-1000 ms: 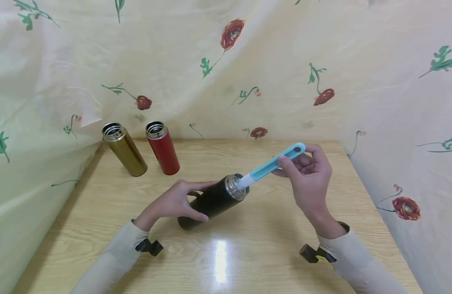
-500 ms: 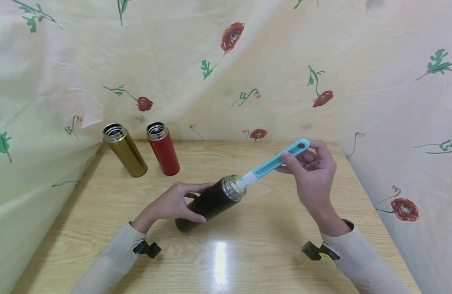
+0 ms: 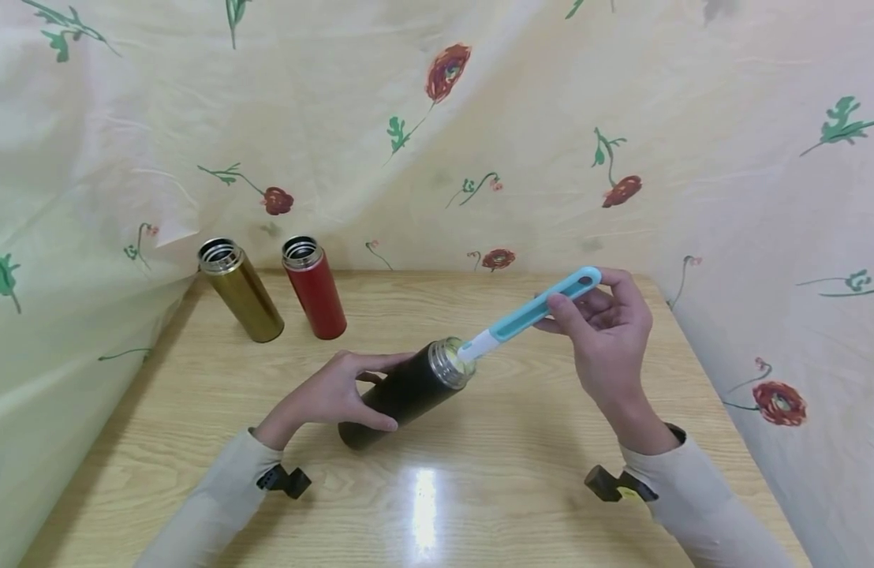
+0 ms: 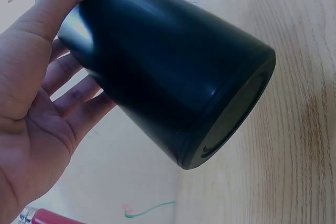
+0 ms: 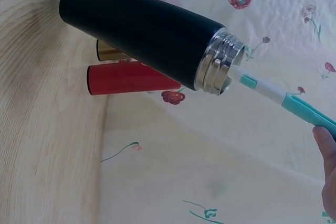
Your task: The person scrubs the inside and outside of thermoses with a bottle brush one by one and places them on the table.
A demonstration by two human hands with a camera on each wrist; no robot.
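Note:
My left hand (image 3: 341,390) grips a black thermos bottle (image 3: 408,394) round its body, thumb on the near side. The bottle is tilted, its bare steel threaded mouth (image 5: 218,64) up and to the right; in the left wrist view its base (image 4: 231,114) shows over the table. With thumb and fingers my right hand (image 3: 610,339) pinches the light blue handle (image 3: 543,308) of a bottle brush. The brush's white neck (image 5: 265,88) goes into the mouth, where something pale yellow shows in the head view. The brush's head is hidden inside.
Two more lidless thermos bottles, a gold one (image 3: 245,292) and a red one (image 3: 316,292), stand upright at the back left of the wooden table (image 3: 508,489). A flower-patterned cloth (image 3: 352,118) hangs behind the table and along both sides.
Over the last second the brush and my right hand have shifted slightly up and right, and pale yellow has appeared at the mouth. My left hand and the black bottle have moved slightly left.

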